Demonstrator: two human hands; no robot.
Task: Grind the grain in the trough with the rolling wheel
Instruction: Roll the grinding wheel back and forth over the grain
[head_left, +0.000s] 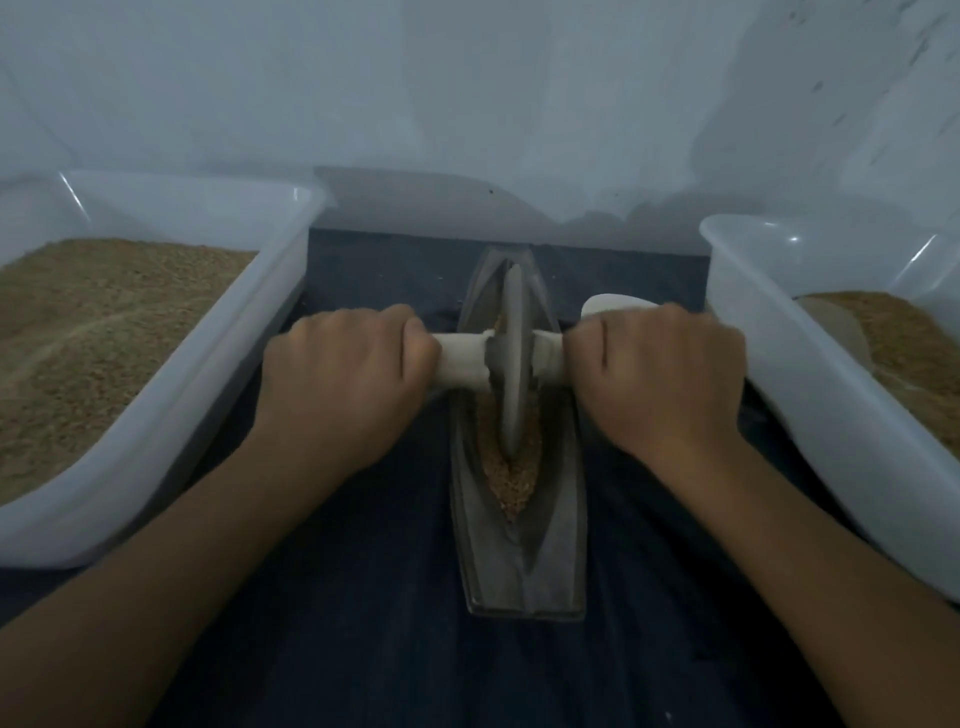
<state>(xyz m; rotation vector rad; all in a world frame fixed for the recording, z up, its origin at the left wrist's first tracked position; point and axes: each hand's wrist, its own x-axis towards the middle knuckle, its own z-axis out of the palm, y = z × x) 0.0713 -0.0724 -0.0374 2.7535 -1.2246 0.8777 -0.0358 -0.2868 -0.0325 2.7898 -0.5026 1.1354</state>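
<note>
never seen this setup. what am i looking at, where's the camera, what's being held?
No robot here: a person works with two bare hands, filmed by one wide-angle camera on their head, looking forward and down.

In the middle, on a dark cloth, lies a boat-shaped trough with grain in its groove. A thin wheel stands upright in that groove, on a pale handle running through it crosswise.

The left hand and right hand each grip one end of that handle.

White tubs sit either side, the left tub and the right tub, both holding similar brown grain. A pale rounded object shows behind the right hand; I cannot tell what it is.
</note>
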